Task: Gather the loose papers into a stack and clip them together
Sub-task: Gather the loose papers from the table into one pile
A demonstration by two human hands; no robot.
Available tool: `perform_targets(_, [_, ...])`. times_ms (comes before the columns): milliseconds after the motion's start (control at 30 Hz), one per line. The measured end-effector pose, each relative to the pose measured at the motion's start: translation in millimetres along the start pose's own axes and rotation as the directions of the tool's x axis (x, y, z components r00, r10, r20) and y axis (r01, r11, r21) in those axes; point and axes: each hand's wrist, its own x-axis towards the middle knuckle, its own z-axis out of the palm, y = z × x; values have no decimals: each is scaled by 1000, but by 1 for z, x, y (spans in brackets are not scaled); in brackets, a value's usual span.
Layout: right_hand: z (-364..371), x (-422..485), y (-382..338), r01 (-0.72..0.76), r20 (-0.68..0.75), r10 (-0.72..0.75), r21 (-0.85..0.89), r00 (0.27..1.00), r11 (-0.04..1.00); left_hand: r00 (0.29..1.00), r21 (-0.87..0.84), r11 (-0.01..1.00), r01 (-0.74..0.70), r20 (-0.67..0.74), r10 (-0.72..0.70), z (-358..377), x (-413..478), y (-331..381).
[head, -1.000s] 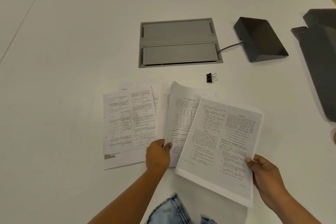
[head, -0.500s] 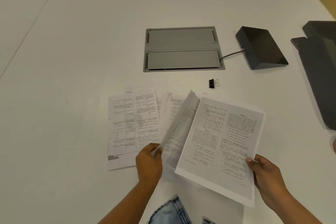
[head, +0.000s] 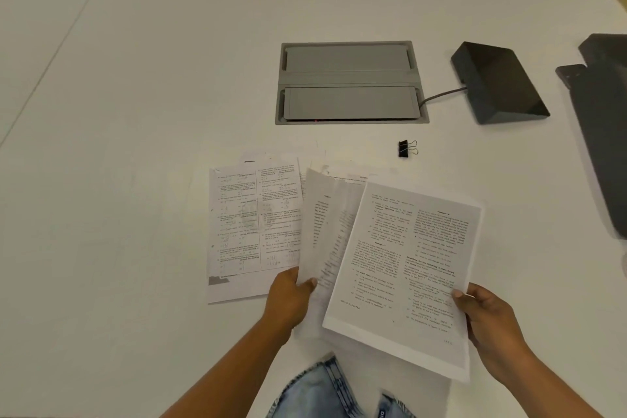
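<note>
The right hand (head: 488, 322) pinches the lower right edge of a printed sheet (head: 410, 268), thumb on top and fingers curled under it, holding the page tilted and lifted at the near table edge. The left hand (head: 288, 299) is closed on the bottom corner of a second sheet (head: 322, 224), thumb over the front; that page curls upward and is blurred, its right side tucked behind the right hand's sheet.

Left of the curling sheet, touching it, a two-column page (head: 254, 227) lies flat on the table (head: 135, 112), with edges of more papers (head: 281, 158) peeking out from under its far side — how many, I cannot tell.

The binder clip (head: 407, 148) sits alone on the table, beyond the held sheets and apart from them, black with its wire handles pointing right. Beyond the clip is a grey hatch (head: 349, 83) set flush in the table; right of the clip and farther back, a dark wedge-shaped box (head: 498, 81) with a cable (head: 441, 96) running to the hatch. Far right of the clip, a dark object (head: 604, 112) is cut off by the frame. Denim (head: 325, 394) shows below the table edge.
</note>
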Motion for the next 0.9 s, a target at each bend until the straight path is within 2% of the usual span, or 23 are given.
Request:
perform_targets(133, [2,-3,-4,32,39,-32,13,999,999,998,-179,984,27,65,-16,-1,-11,6])
perform_targets(267, [11,-11,-8,57,133,-60,26,989,998,979,-275,961,-4,195,60,0,-24,13])
perform_targets(367, [16,-15,-10,63,169,-67,30,983,998,982,-298,953,-46,160,98,0,-28,19])
perform_targets(533, [15,-19,-17,135,60,-139,67,989,989,990,-340,935,-98,61,125,-6,-31,25])
perform_targets(667, [9,-18,-28,131,23,-133,74,991,989,991,-341,931,-132,-10,137,-16,-31,25])
perform_targets(767, [8,-18,-38,151,72,-159,102,985,983,989,-346,930,-124,29,143,-21,-34,25])
perform_targets(900, [18,-17,-45,189,158,-212,149,964,971,977,-359,929,-89,152,152,-22,-41,29])
